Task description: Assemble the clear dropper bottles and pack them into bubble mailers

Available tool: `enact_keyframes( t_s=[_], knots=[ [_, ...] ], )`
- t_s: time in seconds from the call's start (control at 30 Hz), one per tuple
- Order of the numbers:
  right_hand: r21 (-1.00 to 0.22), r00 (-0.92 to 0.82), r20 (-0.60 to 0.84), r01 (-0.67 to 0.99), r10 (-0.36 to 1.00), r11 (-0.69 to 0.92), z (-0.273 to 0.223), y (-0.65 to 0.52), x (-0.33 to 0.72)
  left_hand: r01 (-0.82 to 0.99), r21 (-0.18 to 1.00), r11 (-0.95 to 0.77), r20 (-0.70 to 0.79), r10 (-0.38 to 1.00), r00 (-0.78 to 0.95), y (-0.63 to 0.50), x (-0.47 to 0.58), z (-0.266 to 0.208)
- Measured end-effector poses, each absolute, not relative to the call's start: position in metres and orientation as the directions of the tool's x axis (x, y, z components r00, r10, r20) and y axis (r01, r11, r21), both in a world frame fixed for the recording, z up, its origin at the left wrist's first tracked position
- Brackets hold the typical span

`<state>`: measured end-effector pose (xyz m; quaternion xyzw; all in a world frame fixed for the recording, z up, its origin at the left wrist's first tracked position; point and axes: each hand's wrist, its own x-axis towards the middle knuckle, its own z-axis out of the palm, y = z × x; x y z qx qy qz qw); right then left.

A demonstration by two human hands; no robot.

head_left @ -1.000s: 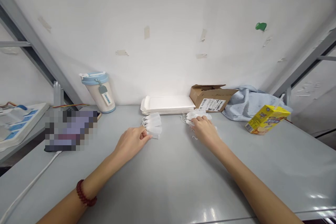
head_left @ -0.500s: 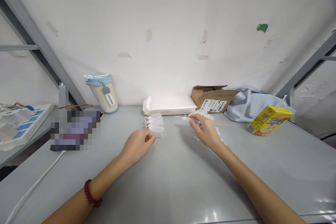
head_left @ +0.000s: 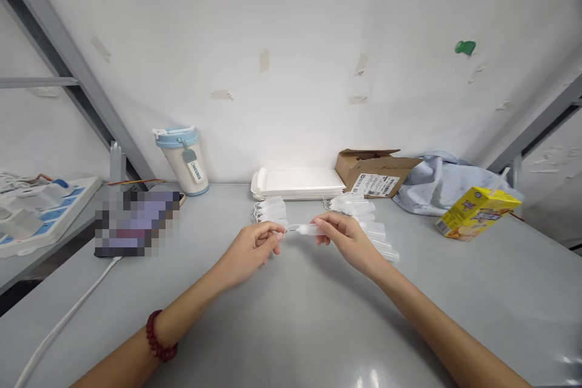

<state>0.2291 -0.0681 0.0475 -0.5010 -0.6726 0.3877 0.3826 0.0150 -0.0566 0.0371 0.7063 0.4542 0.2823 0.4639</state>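
Between the thumb and fingers of my right hand is a small translucent plastic bottle, lying level above the table with its narrow end to the left. My left hand pinches the thin white strip at that narrow end; the exact part between its fingertips is too small to make out. Just behind my left hand a short row of similar bottles lies with thin loops to the left. More of these bottles lie behind and beside my right hand, partly hidden by it.
A stack of white padded envelopes lies against the wall beside an open cardboard box. A light-blue cloth and a yellow drink carton are on the right. At the left are a tumbler, a blurred phone and a power strip.
My right hand has brought the bottle left and nearer to me. My left hand has risen from beside the left row and now grips the bottle's thin end. The view has shifted slightly.
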Motion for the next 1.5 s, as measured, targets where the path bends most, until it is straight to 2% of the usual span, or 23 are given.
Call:
enact_keyframes(
  t_s=[0.4,0.73,1.5],
  knots=[
    [-0.914,-0.187,0.116,0.363,0.975,0.178,0.0454,-0.0699,0.2255,0.357,0.93,-0.089,-0.111,0.857,0.503,-0.0645,0.0165,0.0404],
    [-0.929,-0.205,0.095,0.333,0.974,0.161,0.0485,-0.0733,0.2233,0.22,0.973,-0.075,-0.046,0.865,0.499,-0.0595,0.016,0.0332],
    [-0.921,-0.238,0.07,0.358,0.969,0.154,0.0438,-0.0738,0.2219,0.146,0.989,-0.028,-0.05,0.864,0.5,-0.0602,0.0178,0.0337]
  ],
)
